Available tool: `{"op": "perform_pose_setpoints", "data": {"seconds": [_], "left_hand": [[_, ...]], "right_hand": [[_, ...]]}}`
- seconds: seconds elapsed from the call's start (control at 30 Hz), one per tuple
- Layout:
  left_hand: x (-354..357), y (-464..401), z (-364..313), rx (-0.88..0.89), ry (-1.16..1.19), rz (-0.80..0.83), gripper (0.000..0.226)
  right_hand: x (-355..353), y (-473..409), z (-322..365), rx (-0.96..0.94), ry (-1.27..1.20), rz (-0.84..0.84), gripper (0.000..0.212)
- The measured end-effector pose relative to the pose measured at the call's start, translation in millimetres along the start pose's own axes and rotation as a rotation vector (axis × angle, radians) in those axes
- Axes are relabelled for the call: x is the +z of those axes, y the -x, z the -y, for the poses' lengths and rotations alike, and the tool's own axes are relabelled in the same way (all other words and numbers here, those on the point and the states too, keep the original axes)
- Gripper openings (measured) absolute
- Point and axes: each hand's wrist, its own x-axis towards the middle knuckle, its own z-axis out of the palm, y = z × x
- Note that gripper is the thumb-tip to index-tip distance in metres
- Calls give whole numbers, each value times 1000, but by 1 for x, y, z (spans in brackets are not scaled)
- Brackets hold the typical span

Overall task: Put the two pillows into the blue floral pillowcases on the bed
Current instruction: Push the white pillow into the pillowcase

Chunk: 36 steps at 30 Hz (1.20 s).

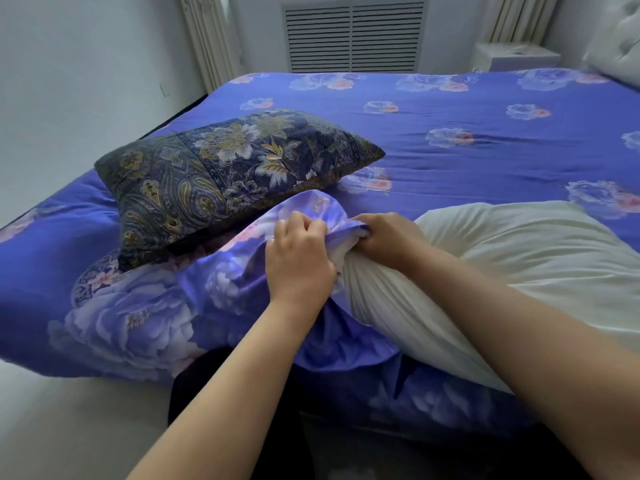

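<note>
A bare cream pillow (519, 271) lies on the bed at the right, its left end bunched. My right hand (388, 242) grips that bunched end at the mouth of a blue floral pillowcase (221, 282). My left hand (298, 261) pinches the upper edge of the pillowcase opening. The pillowcase spreads flat to the left and toward me over the bed's near edge. A second pillow (221, 181) in a dark navy and gold paisley cover lies further left, partly on the pillowcase.
The bed (450, 109) carries a blue quilt with pale flowers. A white floor strip runs along its left side. A vent grille (353, 36), curtains and a white bedside table (516, 57) stand at the far wall. A padded headboard (616, 36) is at the right.
</note>
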Motion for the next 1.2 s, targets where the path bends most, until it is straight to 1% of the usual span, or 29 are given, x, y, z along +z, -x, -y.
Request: {"op": "perform_pose_setpoints", "data": {"seconds": [0.03, 0.1, 0.2, 0.27, 0.3, 0.37, 0.4, 0.43, 0.47, 0.5, 0.53, 0.57, 0.63, 0.7, 0.77, 0.8, 0.87, 0.9, 0.93, 0.97, 1.0, 1.03, 1.1, 1.17, 1.2], "left_hand": [[2, 3, 5, -31, 42, -72, 25], [9, 7, 13, -128, 221, -170, 28], [15, -3, 18, -359, 502, -226, 31], [14, -20, 17, -490, 622, -269, 34], [16, -28, 18, -533, 652, -270, 41], [26, -40, 26, -640, 693, -252, 54], [33, -42, 32, -717, 721, -217, 57], [41, -40, 37, -790, 757, -156, 57], [49, -34, 42, -836, 796, -78, 51], [57, -25, 45, -849, 839, -16, 40], [61, -16, 48, -842, 872, -6, 30], [65, -9, 51, -844, 884, -30, 25], [64, -2, 56, -859, 902, -139, 30], [61, -2, 57, -878, 1015, -218, 32], [56, -4, 54, -883, 1165, -232, 30], [55, -2, 52, -840, 1155, -229, 26], [51, 6, 48, -629, 986, -206, 12], [54, 11, 50, -529, 859, -155, 6], [54, 16, 52, -466, 713, -100, 6], [61, 19, 60, -442, 575, -52, 6], [65, 20, 68, -451, 537, -36, 6], [69, 20, 75, -482, 572, -47, 10], [69, 18, 82, -527, 745, -98, 10], [62, 19, 69, -473, 866, -95, 18], [58, 21, 58, -435, 921, -48, 21]], "right_hand": [[-4, -5, 2, 12, 22, 7, 26], [-15, -18, 11, 18, 104, 28, 25], [-39, -43, 35, 11, 240, 9, 31], [-60, -57, 55, 25, 389, 74, 28], [-71, -62, 64, 33, 450, 126, 24], [-82, -69, 75, 53, 459, 192, 17], [-80, -68, 76, 53, 433, 213, 18], [-75, -64, 71, 50, 398, 239, 18], [-63, -57, 64, 76, 301, 242, 19], [-50, -45, 55, 125, 195, 236, 20], [-35, -33, 45, 169, 110, 201, 20], [-21, -20, 36, 195, 55, 153, 21], [-3, -6, 17, 276, -43, 53, 18], [6, -6, 9, 319, -136, -13, 24], [6, -7, 6, 322, -201, -39, 20], [5, -7, 5, 324, -234, -55, 16], [2, -3, 1, 348, -291, -97, 13], [-1, -2, -1, 361, -310, -120, 13], [-3, -1, -4, 365, -323, -140, 12], [-4, -1, -5, 363, -331, -153, 10], [-6, 0, -4, 354, -336, -160, 9], [-6, 1, -1, 348, -333, -160, 9], [-5, 1, 5, 323, -323, -170, 10], [-7, 0, 11, 316, -319, -204, 10], [-10, 1, 11, 324, -315, -226, 12]]}}
